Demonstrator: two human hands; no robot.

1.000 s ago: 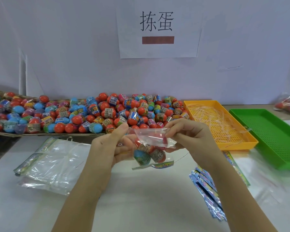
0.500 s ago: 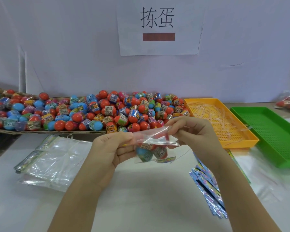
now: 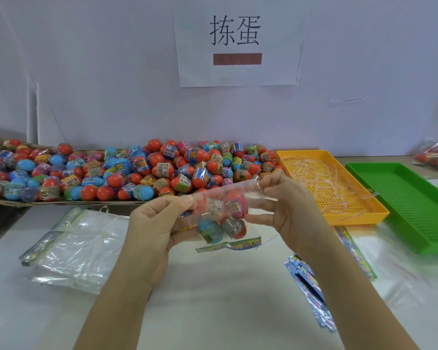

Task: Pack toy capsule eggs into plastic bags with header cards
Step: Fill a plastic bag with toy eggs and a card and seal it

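Observation:
Between my hands, above the white table, hangs a clear plastic bag (image 3: 228, 195) with several capsule eggs (image 3: 221, 218) inside and a colourful header card (image 3: 229, 245) at its lower end. My left hand (image 3: 159, 226) pinches the bag's left top edge. At the right top edge my right hand (image 3: 286, 205) pinches the film, its lower fingers stretched toward the eggs. Behind them a long heap of red, blue and pink capsule eggs (image 3: 137, 170) lies on a cardboard sheet.
A stack of clear bags (image 3: 74, 246) lies at the left. Printed header cards (image 3: 311, 294) lie at the right, beside an orange tray (image 3: 374, 205) holding plastic strips and a green tray (image 3: 415, 215). A filled bag (image 3: 435, 155) sits far right.
The bag's mouth has been pulled flatter and wider between both hands. The eggs have settled lower in the bag, and the hands have shifted slightly upward.

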